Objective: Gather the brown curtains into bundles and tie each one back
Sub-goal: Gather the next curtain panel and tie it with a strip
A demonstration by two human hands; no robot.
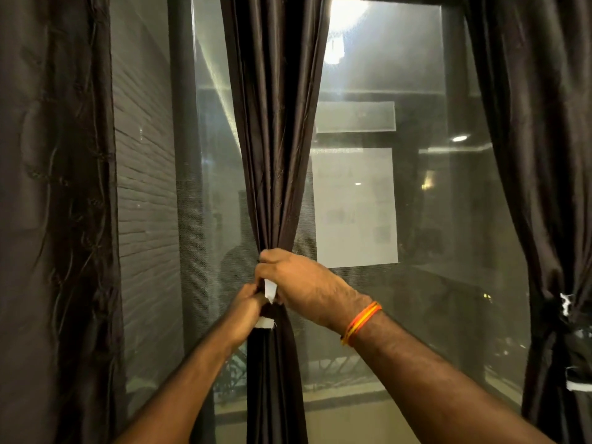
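The middle brown curtain (pixel 276 155) hangs gathered into a narrow bundle in front of the window. My right hand (pixel 294 280) wraps around the bundle at its pinched waist and holds one end of a white tie strip (pixel 270 290). My left hand (pixel 248 304) grips the strip from the left, and another white end sticks out below its palm. At the right edge, a second brown curtain (pixel 541 155) is bunched and bound by a white tie (pixel 565 304). A third brown curtain (pixel 57 203) hangs loose on the left.
Behind the curtains is a mesh-screened window (pixel 384 203) with a dark frame post (pixel 184 155) left of the middle bundle. A sill (pixel 346 402) runs along the bottom. An orange thread band (pixel 360 323) circles my right wrist.
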